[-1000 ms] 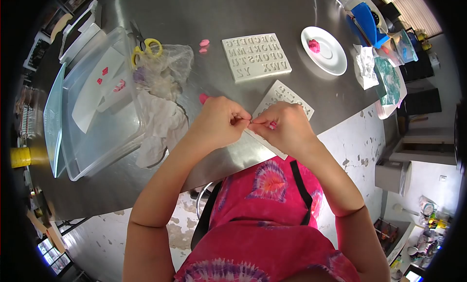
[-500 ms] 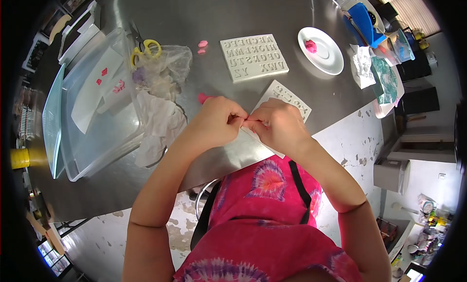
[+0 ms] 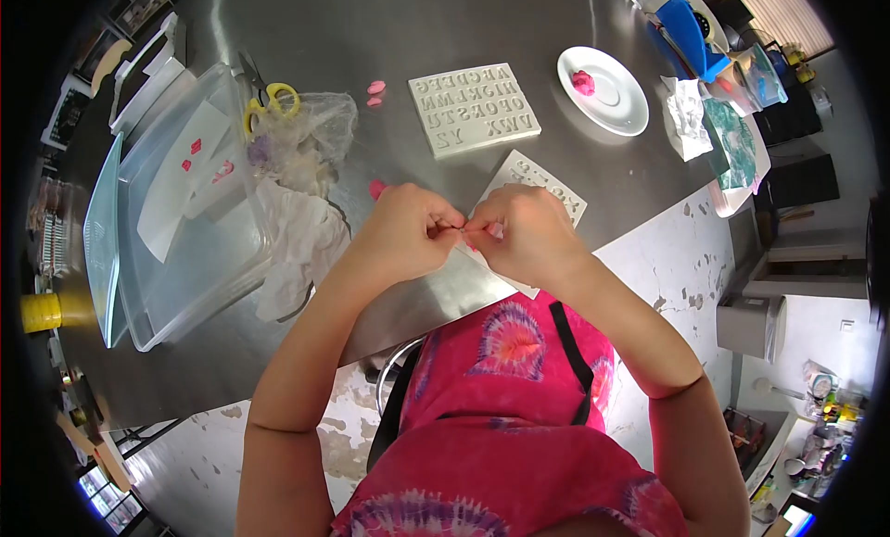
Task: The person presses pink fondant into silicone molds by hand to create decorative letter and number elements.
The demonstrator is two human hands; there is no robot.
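Observation:
My left hand (image 3: 411, 233) and my right hand (image 3: 524, 233) meet fingertip to fingertip above the near edge of the metal table, each closed in a pinch. A bit of pink dough (image 3: 496, 229) shows at my right fingers; what my left fingertips pinch is too small to make out. Beneath the right hand lies a small pale mold (image 3: 549, 179) with raised or sunken characters, partly covered. A white sheet (image 3: 508, 277) with a pink spot pokes out under the hands. Beside my left wrist is a pink dough lump (image 3: 376, 189).
A letter mold (image 3: 474, 109) and a white saucer (image 3: 616, 111) with pink dough (image 3: 583, 82) lie beyond the hands. Two pink pieces (image 3: 375, 93) rest nearby. Leftward are yellow-handled scissors (image 3: 271, 103), plastic wrap (image 3: 324, 129), a crumpled cloth (image 3: 297, 236) and a clear bin (image 3: 199, 301) holding paper with pink shapes.
Both hands stay together in nearly the same place, with the fingers slightly shifted. More pink now shows near the right fingers. The whole view has moved a little.

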